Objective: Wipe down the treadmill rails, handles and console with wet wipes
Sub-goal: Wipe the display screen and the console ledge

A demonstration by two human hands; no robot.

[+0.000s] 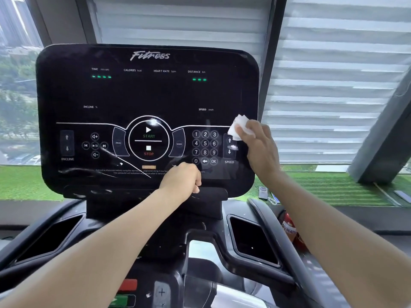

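Window blinds (333,74) hang behind the treadmill. Your right hand (259,144) pinches a white wipe (239,126) against the console (146,96), just beside the speed arrows. Your left hand (183,180) is curled in a fist at the console's lower edge; what it holds, you cannot tell.

A crumpled white wet wipe (239,126) lies pressed against the upright glossy black treadmill console (146,96), at its right edge.

Green turf ledge (333,187) bears a remote (263,193) beside keys (274,200)
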